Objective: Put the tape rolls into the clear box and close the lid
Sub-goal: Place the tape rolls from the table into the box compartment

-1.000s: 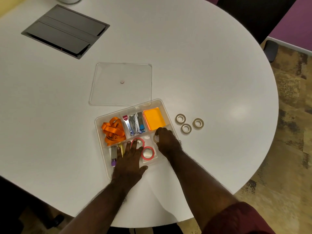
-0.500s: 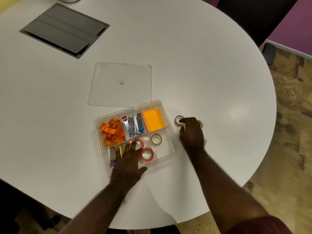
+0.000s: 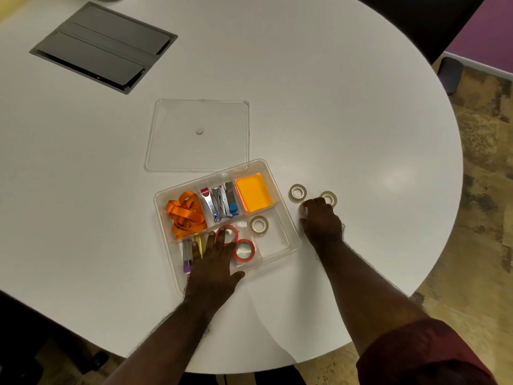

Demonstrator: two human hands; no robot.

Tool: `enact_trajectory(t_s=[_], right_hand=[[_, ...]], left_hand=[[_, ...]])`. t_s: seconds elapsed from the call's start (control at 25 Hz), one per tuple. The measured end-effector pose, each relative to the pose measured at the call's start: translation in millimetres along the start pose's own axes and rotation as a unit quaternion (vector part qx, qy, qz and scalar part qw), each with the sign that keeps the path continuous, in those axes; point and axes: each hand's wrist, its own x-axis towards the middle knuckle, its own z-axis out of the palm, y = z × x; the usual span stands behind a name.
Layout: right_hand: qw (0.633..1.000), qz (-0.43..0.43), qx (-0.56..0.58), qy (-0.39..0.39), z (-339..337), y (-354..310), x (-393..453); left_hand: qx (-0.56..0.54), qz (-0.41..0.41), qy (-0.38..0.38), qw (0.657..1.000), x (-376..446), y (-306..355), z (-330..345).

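**Open divided box on round white table; two beige rolls visible outside it**

A smooth white table (image 3: pixel 305 93) with a rounded edge carries a clear plastic box (image 3: pixel 288 218), rectangular with rounded corners and moulded partitions. Its flat transparent lid (image 3: pixel 172 140), square with a small round centre button, lies on the table just beyond the box's far left corner, so the box is uncovered.

Contents: a tangled orange ribbon (image 3: pixel 186 215) in the far left compartment; chrome staplers (image 3: pixel 220 202) in the middle; a matt orange pad (image 3: pixel 254 195) far right. Two red-rimmed tape rolls (image 3: pixel 243 250) sit in the near middle compartment, and one beige tape roll (image 3: pixel 259 225) lies flat in the near right compartment. A purple-capped tube (image 3: pixel 187 255) lies near left.

The left hand (image 3: pixel 213 262) rests flat, fingers spread and gripping nothing, across the near side of the box, fingertips touching a red roll.

The right hand (image 3: pixel 322 220) is on the table just right of the box, fingers curled downward; whether they grasp anything beneath cannot be told. Two beige rings (image 3: pixel 298 192) lie flat on the table beside its fingertips, one partly covered.

A grey rectangular hatch (image 3: pixel 102 45) is set into the table far left.
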Motion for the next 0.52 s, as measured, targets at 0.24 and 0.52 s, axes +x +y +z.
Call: enact_trajectory(t_s=[0.24,0.52], right_hand=[[0.986,0.029,0.161,0.035,-1.4,10.4,-2.6],[0.954,-0.118,0.272,0.05,-38.6,-9.7,-20.1]], left_hand=[[-0.021,0.001,0.006,1.0,-2.8,-0.9,1.2],[-0.007,0.001,0.006,1.0,-0.9,1.9,-2.1]])
